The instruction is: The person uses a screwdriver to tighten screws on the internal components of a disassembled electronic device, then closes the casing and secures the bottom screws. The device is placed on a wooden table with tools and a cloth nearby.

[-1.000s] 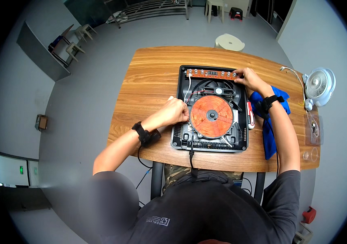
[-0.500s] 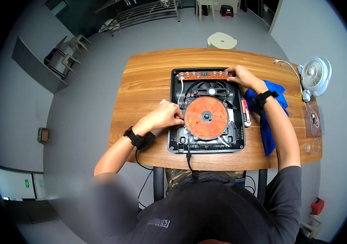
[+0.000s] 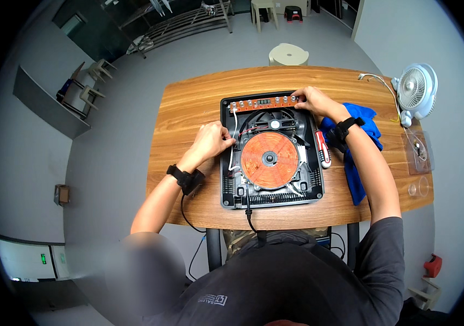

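An induction cooker base (image 3: 317, 202) lies on the table with its top off, showing a round copper coil (image 3: 259, 152) and a black cooling fan (image 3: 267, 117). Along its far edge runs a narrow orange control board (image 3: 254, 104) with round buttons and a small display. My right hand (image 3: 312, 101) grips the board's right end between thumb and fingers. At the casing's left rim, my left hand (image 3: 214, 141) pinches a white cable (image 3: 231, 157) that runs down from the board's left end beside the coil. The fingertips partly hide the cable.
A red-and-white screwdriver (image 3: 323, 149) lies right of the casing, beside a blue cloth (image 3: 356, 176). Farther right are a white fan (image 3: 417, 89), a clear plastic tray (image 3: 418, 155) and a clear cup (image 3: 423, 186). A black cord (image 3: 249, 214) leaves the near edge. A stool (image 3: 288, 54) stands beyond the table.
My left hand has moved away from me along the casing's left side, from beside the coil up to the white cable. My right hand stays on the board's right end. The view has shifted slightly.
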